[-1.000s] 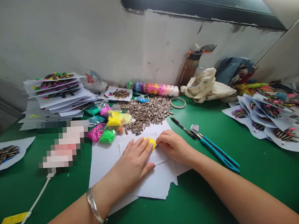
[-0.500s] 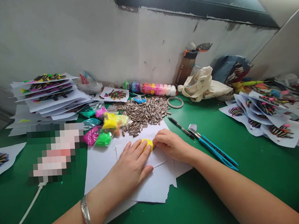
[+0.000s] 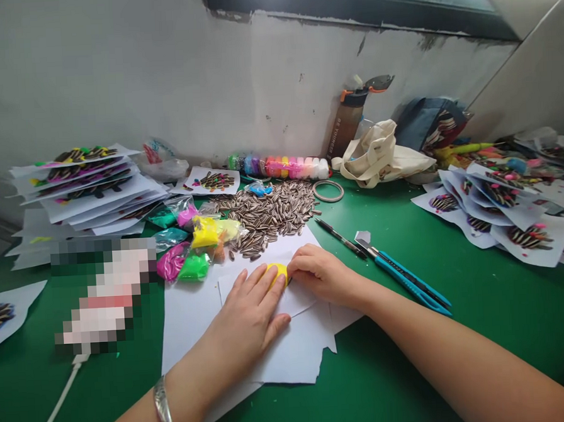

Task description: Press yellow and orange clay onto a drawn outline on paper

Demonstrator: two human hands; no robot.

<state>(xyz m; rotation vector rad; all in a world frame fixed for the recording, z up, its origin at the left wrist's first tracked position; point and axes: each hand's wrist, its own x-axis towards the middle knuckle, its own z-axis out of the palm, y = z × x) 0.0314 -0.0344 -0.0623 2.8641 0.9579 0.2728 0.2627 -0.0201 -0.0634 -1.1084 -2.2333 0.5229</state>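
Flat on the white paper (image 3: 299,348), my left hand (image 3: 253,307) has its fingers stretched out, their tips over a flattened yellow clay piece (image 3: 278,273). Beside it my right hand (image 3: 320,272) is closed in a pinch at the clay's right edge. A small dark bit shows at those fingertips, too small to name. Just beyond lie a heap of striped sunflower seeds (image 3: 277,211) and bags of coloured clay, among them a yellow bag (image 3: 204,231) and a green bag (image 3: 194,266).
A black pen (image 3: 341,238) and a blue utility knife (image 3: 408,280) with its blade out lie right of the paper. Stacks of seed pictures stand left (image 3: 97,202) and right (image 3: 494,206). A tape roll (image 3: 328,191), cloth bag (image 3: 378,155) and bottle (image 3: 348,122) are at the back.
The view has shifted slightly. Both hands stay at the yellow clay in nearly the same pose, the left still flat and the right still pinching at its edge.
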